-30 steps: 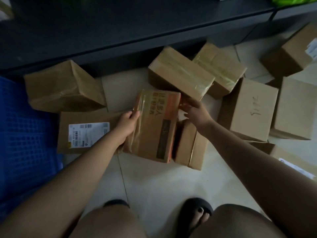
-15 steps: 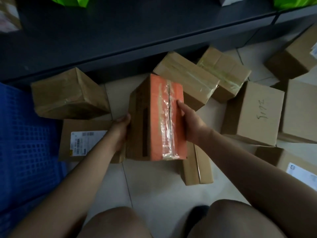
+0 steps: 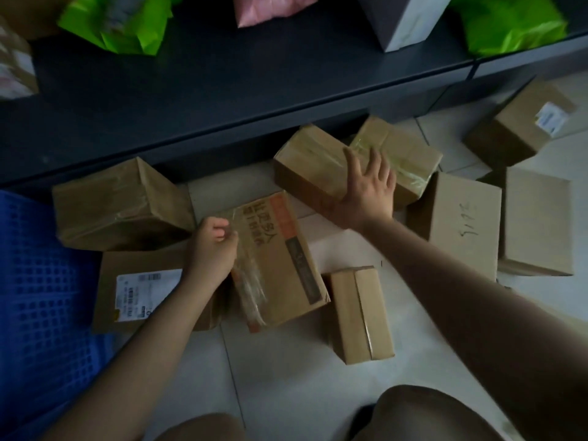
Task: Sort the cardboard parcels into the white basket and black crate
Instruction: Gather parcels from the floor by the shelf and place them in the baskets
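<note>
Left hand (image 3: 211, 249) first: on my feed its fingers are curled tight on the left edge of the printed parcel (image 3: 280, 259). That parcel lies flat on the floor (image 3: 286, 370), its orange stripe and dark lettering facing up.

Right hand (image 3: 370, 189) is spread wide with straight fingers and holds nothing. It is over the near end of the long box (image 3: 302, 163), and I cannot tell whether the palm touches it. Just right of that hand lies the taped box (image 3: 413, 154), set against the long box.

A small box (image 3: 359, 313) sits just beside the printed parcel's right side. Under the left forearm I see the labelled box (image 3: 140, 281), white label up. Behind it a big box (image 3: 117, 205) sits just in front of the shelf (image 3: 222, 90).

To the right are the scribbled box (image 3: 458, 218), a plain box (image 3: 537, 221) beside it, and a far box (image 3: 518, 128) near the shelf. A blue crate (image 3: 38, 275) fills the left edge. On the shelf lie green bags (image 3: 121, 23) and a pink bag (image 3: 270, 7).
</note>
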A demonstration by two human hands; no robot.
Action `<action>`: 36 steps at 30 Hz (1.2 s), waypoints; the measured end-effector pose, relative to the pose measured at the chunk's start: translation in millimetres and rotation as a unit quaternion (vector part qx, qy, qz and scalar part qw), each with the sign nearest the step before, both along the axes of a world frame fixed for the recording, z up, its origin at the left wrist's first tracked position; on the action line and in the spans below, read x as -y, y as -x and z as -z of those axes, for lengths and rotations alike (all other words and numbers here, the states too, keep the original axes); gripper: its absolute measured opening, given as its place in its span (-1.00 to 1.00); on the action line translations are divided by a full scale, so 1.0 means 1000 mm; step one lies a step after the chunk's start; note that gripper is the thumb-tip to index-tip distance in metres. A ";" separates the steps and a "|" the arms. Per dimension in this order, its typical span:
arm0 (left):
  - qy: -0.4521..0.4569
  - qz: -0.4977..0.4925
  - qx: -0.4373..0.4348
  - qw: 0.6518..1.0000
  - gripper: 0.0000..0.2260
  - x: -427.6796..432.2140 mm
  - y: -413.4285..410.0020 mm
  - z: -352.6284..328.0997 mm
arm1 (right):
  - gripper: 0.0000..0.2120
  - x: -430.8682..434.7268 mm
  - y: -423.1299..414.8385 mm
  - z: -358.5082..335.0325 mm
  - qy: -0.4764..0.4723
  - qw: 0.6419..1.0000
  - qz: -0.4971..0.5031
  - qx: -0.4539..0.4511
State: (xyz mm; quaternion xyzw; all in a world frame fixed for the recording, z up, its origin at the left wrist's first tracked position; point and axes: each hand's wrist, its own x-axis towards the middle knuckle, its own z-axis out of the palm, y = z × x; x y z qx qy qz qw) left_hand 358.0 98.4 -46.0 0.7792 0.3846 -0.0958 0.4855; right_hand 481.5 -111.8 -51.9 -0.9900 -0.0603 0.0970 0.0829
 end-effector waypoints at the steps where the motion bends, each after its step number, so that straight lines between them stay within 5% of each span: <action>1: -0.002 0.006 0.019 1.000 -0.77 0.002 -0.002 -0.001 | 0.13 0.007 -0.013 0.004 0.040 0.998 -0.002 -0.047; 5: -0.028 0.044 0.066 0.996 -0.80 0.012 -0.006 -0.005 | 0.21 0.025 -0.035 0.013 0.033 0.988 0.021 -0.151; 7: -0.010 0.038 0.084 0.996 -0.83 0.016 -0.010 -0.008 | 0.06 0.027 -0.033 0.008 -0.095 0.974 0.073 -0.192; 11: 0.147 -0.047 0.083 0.984 -0.89 0.024 -0.019 -0.012 | -0.25 0.056 -0.013 -0.016 -0.470 0.795 0.198 -0.329; 14: 0.321 -0.126 0.070 0.936 -0.90 0.029 -0.024 -0.016 | -0.42 0.090 0.003 -0.030 -0.659 0.600 0.218 -0.398; 16: 0.458 -0.132 0.040 0.878 -0.81 0.034 -0.024 -0.019 | -0.74 0.089 0.021 -0.031 -0.670 0.564 0.222 -0.429; 19: 0.526 -0.018 0.013 0.850 -0.32 0.045 -0.019 -0.018 | -0.62 0.076 0.038 -0.014 -0.613 0.616 0.284 -0.405; 20: 0.541 0.014 0.020 0.841 -0.25 0.049 -0.018 -0.017 | -0.62 0.071 0.038 -0.015 -0.619 0.605 0.310 -0.392; 24: 0.531 0.032 0.053 0.845 -0.48 0.052 -0.018 -0.022 | -0.88 0.067 0.046 0.002 -0.680 0.579 0.311 -0.325; 28: 0.461 -0.031 0.096 0.882 -0.63 0.045 -0.015 -0.024 | -0.43 0.047 0.035 -0.010 -0.629 0.617 0.276 -0.385; 31: 0.417 -0.052 0.103 0.902 -0.80 0.038 -0.012 -0.023 | -0.44 0.032 0.033 -0.018 -0.602 0.639 0.207 -0.432; 36: 0.419 -0.134 0.140 0.887 -0.72 0.018 -0.004 -0.021 | -0.57 0.012 0.033 -0.011 -0.615 0.669 0.218 -0.356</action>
